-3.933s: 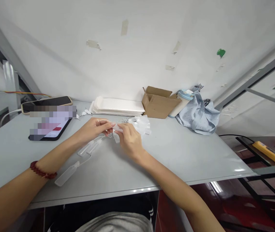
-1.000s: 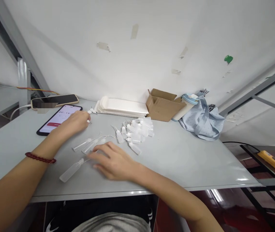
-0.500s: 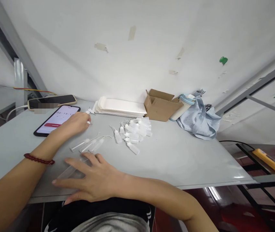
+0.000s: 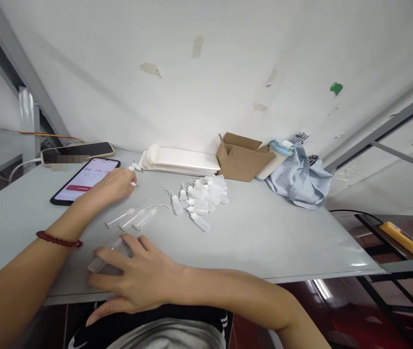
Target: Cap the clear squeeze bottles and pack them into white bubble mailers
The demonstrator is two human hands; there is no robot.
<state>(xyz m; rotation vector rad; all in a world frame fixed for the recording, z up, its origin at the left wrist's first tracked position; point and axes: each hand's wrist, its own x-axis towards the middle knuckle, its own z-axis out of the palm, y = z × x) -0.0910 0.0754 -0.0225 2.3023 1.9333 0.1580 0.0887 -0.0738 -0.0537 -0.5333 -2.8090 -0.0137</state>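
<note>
Bottle (image 4: pixel 97 264), clear and lying alone near the front edge of the table (image 4: pixel 282 242), is now beneath the right hand (image 4: pixel 148 281), which has moved over with fingers spread open, bringing it within reach, contact unclear, while the left hand (image 4: pixel 117 182) stays curled by a small white tip (image 4: pixel 133 184), its grip impossible to tell.

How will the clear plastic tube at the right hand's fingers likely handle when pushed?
The clear plastic tube looks see-through and thin-walled, so it is probably light for its size and perhaps squeezable. Lying lengthwise on the smooth table, it may slide rather than tip.
</note>
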